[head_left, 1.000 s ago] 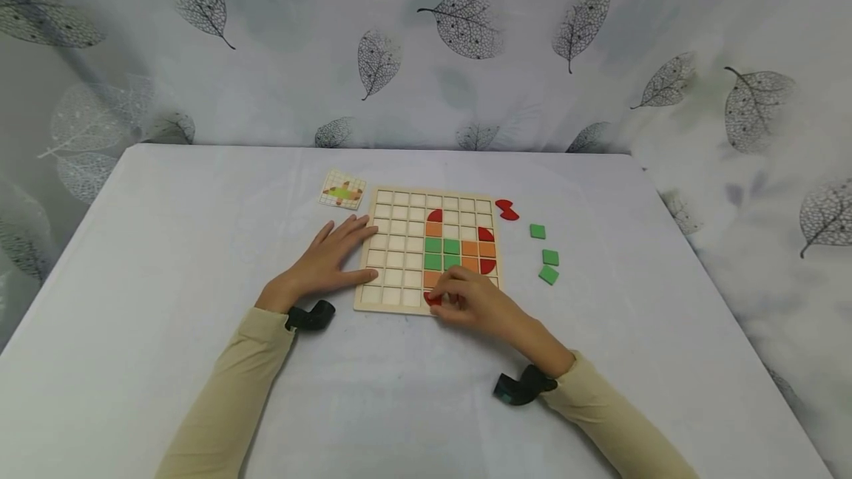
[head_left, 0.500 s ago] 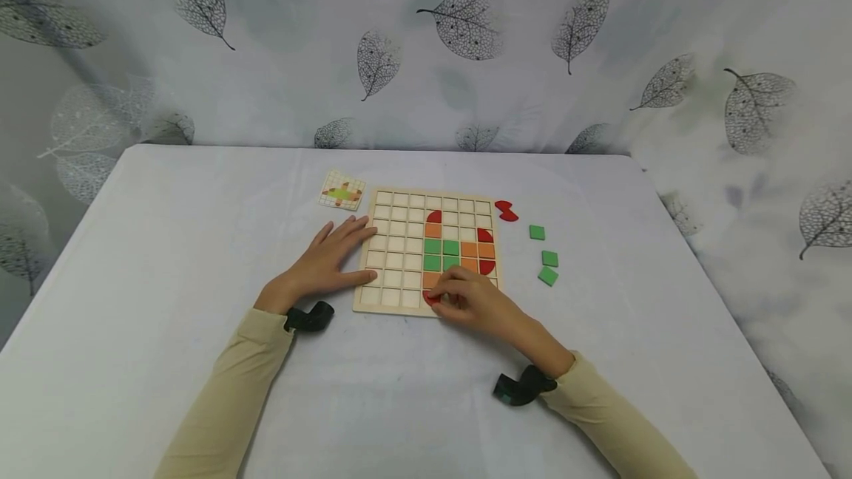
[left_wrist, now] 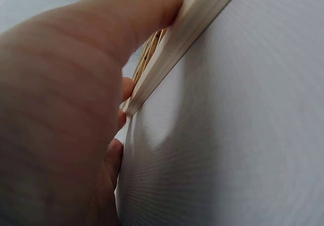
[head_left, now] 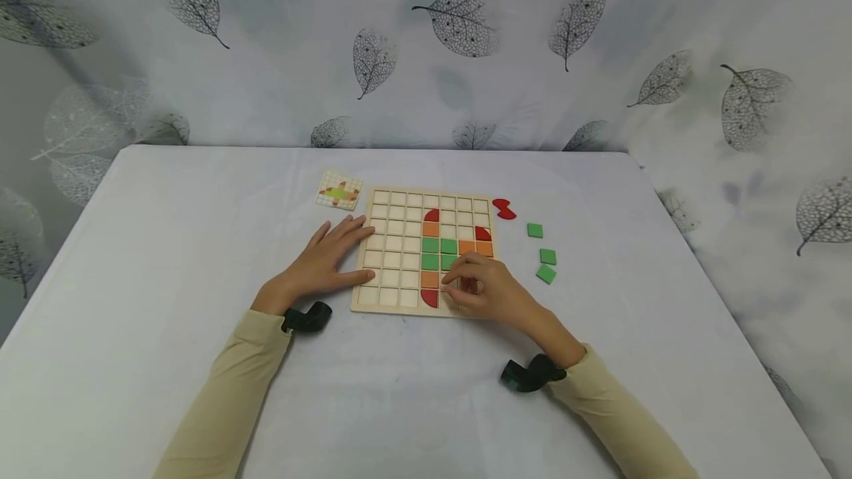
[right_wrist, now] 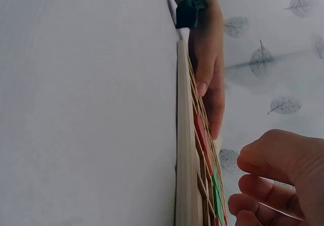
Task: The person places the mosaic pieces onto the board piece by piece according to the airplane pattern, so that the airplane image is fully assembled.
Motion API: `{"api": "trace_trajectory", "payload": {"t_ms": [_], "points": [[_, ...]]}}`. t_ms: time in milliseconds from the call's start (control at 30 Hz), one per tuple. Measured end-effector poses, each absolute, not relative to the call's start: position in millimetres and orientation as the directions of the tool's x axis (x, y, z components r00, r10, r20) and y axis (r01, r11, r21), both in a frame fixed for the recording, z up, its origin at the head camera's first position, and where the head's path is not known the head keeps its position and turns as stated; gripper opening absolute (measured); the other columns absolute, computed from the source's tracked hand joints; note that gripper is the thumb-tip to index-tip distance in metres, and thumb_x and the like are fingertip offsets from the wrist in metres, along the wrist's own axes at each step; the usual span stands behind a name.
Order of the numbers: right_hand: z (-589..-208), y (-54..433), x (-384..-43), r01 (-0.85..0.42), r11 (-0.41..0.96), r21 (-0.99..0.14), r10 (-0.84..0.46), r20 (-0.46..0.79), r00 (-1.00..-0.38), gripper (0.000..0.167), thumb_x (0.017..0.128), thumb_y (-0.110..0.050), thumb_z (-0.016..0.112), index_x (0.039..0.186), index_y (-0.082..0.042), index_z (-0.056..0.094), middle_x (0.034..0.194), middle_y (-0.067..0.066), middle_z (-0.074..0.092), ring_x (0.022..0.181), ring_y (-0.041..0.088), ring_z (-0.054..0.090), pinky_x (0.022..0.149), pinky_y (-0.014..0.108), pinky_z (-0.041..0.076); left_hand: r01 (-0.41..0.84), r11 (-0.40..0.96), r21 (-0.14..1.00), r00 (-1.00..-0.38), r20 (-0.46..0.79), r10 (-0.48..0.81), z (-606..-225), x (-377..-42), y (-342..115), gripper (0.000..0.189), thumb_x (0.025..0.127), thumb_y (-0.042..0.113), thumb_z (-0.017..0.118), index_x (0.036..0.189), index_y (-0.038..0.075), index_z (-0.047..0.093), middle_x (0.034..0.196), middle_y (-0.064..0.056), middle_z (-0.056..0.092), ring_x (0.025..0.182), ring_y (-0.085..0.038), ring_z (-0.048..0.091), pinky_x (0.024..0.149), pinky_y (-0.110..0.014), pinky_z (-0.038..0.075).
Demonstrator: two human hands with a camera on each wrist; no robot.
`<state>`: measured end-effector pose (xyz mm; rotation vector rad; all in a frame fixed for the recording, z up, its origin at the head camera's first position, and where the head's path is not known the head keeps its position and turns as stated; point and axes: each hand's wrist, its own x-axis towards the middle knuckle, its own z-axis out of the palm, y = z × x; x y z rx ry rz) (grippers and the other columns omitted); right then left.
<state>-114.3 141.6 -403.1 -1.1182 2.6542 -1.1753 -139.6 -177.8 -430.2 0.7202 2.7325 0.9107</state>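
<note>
A wooden grid board (head_left: pixel 394 242) lies on the white table. My left hand (head_left: pixel 319 263) rests at its left edge, fingers spread, with thumb and fingertips on the frame. Over the board's lower right part hovers my right hand (head_left: pixel 489 287), thumb and index apart with nothing between them. A red quarter-round tile (head_left: pixel 429 298) sits in the bottom row, just left of that hand. Above it are an orange tile (head_left: pixel 430 279) and green tiles (head_left: pixel 430 245). Another red quarter-round tile (head_left: pixel 482 233) lies in the right column. The right hand hides several cells.
Two red tiles (head_left: pixel 504 209) lie just off the board's upper right. Three green tiles (head_left: pixel 547 256) are on the table to the right. A pattern card (head_left: pixel 339 191) lies beyond my left hand, near the board's upper left corner.
My right hand has let go of the red quarter-round tile in the bottom row and moved right and slightly up, its fingertips parted. The left hand stays on the board's edge.
</note>
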Motion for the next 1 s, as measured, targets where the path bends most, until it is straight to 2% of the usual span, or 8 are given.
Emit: {"api": "trace_trajectory", "payload": {"t_ms": [267,633,1000], "points": [[-398.7,156.6,-120.7,-0.551,0.495,-0.672,-0.571,0.227,-0.789,0.008,0.083,0.0,0.074,0.091,-0.003,0.075,0.091,0.005,0.064,0.072,0.017,0.055,0.061,0.023,0.05,0.388,0.697,0.604,-0.868,-0.016,0.496,-430.4,-139.6,-177.4,0.078,0.088,0.043,0.068,0.152,0.012,0.036,0.161,-0.011,0.021,0.151,-0.03,0.008,0.121,-0.049,-0.003],[-404.3,184.7,-127.5,-0.541,0.529,-0.653,-0.521,0.253,-0.815,0.012,0.081,0.003,0.075,0.091,-0.002,0.074,0.087,0.005,0.064,0.071,0.016,0.056,0.06,0.023,0.051,0.388,0.697,0.603,-0.868,-0.016,0.497,-430.0,-139.7,-177.7,0.078,0.088,0.043,0.068,0.152,0.012,0.035,0.161,-0.011,0.021,0.151,-0.029,0.008,0.121,-0.049,-0.003],[-402.4,212.2,-126.9,-0.476,0.63,-0.614,-0.441,0.222,-0.87,0.011,0.082,0.002,0.075,0.091,-0.003,0.074,0.089,0.006,0.065,0.073,0.017,0.056,0.063,0.025,0.052,0.389,0.697,0.602,-0.868,-0.013,0.496,-430.1,-139.3,-178.9,0.078,0.088,0.043,0.068,0.152,0.012,0.035,0.161,-0.011,0.021,0.151,-0.03,0.008,0.121,-0.049,-0.003]]}}
